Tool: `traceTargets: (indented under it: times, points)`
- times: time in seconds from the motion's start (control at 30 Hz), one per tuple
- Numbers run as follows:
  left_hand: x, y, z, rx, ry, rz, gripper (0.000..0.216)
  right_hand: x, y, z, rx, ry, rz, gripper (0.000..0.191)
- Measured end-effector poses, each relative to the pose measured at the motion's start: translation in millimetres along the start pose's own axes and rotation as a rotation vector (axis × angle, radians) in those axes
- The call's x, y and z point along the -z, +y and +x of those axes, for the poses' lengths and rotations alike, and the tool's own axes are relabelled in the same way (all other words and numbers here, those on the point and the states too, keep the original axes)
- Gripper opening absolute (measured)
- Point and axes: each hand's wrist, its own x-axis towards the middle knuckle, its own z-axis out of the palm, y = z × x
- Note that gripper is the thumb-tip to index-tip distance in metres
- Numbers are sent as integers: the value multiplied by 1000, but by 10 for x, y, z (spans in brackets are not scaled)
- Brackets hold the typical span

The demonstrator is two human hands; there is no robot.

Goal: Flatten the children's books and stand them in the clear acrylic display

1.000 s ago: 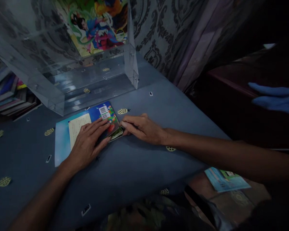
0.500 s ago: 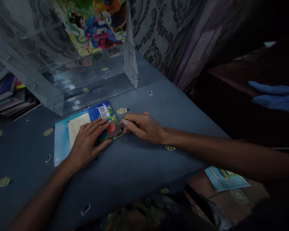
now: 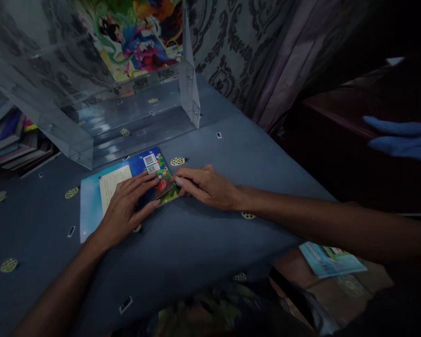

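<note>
Feed's dim but readable. I've got the book [image 3: 91,196] lying on the table [image 3: 203,252], back cover up: light blue at left, deeper blue at right, cream text panel [image 3: 108,182], barcode label [image 3: 149,160] near the top right. It sits just in front of the clear acrylic rack [image 3: 189,96].

Left hand [image 3: 128,206]: flat, fingers extended and slightly spread, palm down on the cover, thumb out by the near edge. Not gripping.

Right hand [image 3: 206,187]: fingers curled, thumb against index, pinching the book at its near right corner. Can't tell if that's cover or page; the fingertips hide it. Green page strip [image 3: 169,196] shows under the cover edge between the two hands.

Around it: colorful picture book [image 3: 140,42] upright in the rack, stacked books [image 3: 14,135] at far left, light-blue booklet [image 3: 331,262] below table level at lower right. Blue glove shape [image 3: 403,140] at right edge; can't tell if it's worn.
</note>
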Motion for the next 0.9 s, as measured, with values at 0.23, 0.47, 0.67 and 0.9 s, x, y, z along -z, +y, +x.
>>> traceTargets:
  times: [0.23,0.47,0.67,0.9]
  points:
    - [27,17,21,33,2,-70,42,4,2,4,-1,3,57,22]
    - [25,19,21,39,7,-84,42,-2,20,-4,-8,14,74,23]
    - [33,22,22,35,-9,-60,43,-2,26,-5,-12,11,81,23]
    - [-16,34,13,-52,-22,113,44,8,5,-8,-14,25,83,22]
